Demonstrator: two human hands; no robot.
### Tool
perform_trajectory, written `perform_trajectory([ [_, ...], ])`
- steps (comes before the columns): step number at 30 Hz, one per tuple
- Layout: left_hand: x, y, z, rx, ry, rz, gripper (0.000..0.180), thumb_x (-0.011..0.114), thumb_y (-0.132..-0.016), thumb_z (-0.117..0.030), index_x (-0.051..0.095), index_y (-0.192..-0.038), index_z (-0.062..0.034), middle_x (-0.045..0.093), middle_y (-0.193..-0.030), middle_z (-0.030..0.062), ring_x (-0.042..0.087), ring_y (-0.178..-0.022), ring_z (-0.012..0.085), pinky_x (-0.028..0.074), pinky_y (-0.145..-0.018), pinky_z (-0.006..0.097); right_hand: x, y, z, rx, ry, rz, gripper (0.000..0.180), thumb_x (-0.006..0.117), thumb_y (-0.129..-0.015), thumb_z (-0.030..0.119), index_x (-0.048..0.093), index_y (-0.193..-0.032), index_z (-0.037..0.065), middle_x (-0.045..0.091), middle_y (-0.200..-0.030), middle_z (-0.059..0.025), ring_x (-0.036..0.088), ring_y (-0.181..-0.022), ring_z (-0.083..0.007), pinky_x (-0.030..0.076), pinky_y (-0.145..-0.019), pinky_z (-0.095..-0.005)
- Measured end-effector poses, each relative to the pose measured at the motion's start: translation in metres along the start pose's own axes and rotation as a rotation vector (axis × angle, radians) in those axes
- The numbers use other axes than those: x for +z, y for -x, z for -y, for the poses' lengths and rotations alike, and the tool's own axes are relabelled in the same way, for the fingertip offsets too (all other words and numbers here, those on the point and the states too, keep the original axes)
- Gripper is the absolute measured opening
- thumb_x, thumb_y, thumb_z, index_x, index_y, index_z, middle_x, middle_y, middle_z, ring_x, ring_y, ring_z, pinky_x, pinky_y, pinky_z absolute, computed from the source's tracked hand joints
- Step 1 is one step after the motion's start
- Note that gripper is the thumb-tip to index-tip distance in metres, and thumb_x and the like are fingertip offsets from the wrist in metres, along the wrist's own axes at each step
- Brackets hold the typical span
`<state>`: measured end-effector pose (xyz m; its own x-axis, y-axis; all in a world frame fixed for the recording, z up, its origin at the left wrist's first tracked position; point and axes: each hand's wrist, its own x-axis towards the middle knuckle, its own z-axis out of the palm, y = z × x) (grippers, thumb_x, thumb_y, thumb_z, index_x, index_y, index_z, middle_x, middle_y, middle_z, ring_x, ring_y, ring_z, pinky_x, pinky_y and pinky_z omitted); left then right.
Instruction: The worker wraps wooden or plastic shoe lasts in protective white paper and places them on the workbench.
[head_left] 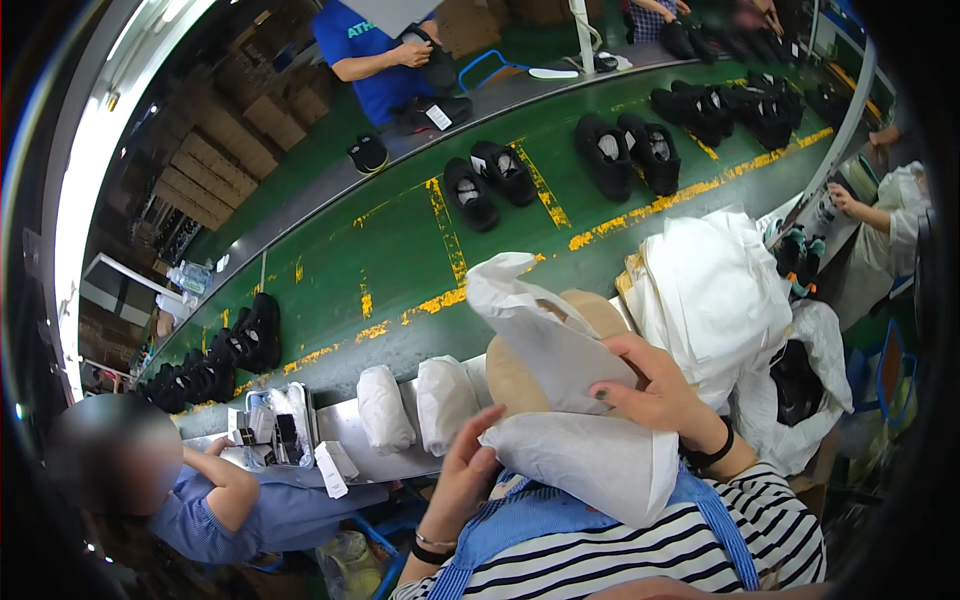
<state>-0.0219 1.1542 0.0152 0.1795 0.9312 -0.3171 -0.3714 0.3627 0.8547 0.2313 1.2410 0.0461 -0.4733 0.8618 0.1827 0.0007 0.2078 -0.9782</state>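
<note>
My right hand is closed on a sheet of white tissue paper, thumb on top. The paper stands up in a loose folded flap over a round tan-brown surface. Against my front lies a white paper-wrapped bundle, its narrow end toward my left hand. That hand has thumb and forefinger apart, right beside this end; its other fingers are partly hidden. What the bundle contains is covered. Two more white wrapped bundles lie side by side to the left.
A thick stack of white paper lies at right, with a white bag holding something black below. Ahead, a green conveyor belt carries black shoes. A tray of small items and a co-worker are at left; another person is across.
</note>
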Motion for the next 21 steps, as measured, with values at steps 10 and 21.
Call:
perform_trajectory([
  [10,-0.013,-0.052,-0.011,-0.007,0.322,0.098,0.040,0.055,-0.091,-0.030,0.051,-0.118,-0.0008,0.062,-0.105,0.0074,0.061,-0.094,0.0157,0.049,-0.084,0.032,0.024,-0.018,-0.003,-0.050,-0.050,-0.278,0.038,0.058,-0.083,-0.001,0.044,-0.119,-0.001,0.054,-0.109,-0.0066,0.051,-0.099,-0.0109,0.039,-0.088,-0.0243],
  [21,-0.098,-0.094,-0.037,0.264,0.183,0.049,0.027,0.054,-0.081,-0.024,0.057,-0.093,0.0005,0.062,-0.082,0.0064,0.060,-0.073,0.0128,0.047,-0.069,0.025,0.044,-0.038,-0.008,0.175,-0.296,-0.334,0.039,0.058,-0.086,0.006,0.042,-0.121,0.000,0.054,-0.110,-0.0060,0.051,-0.100,-0.0102,0.039,-0.089,-0.0242],
])
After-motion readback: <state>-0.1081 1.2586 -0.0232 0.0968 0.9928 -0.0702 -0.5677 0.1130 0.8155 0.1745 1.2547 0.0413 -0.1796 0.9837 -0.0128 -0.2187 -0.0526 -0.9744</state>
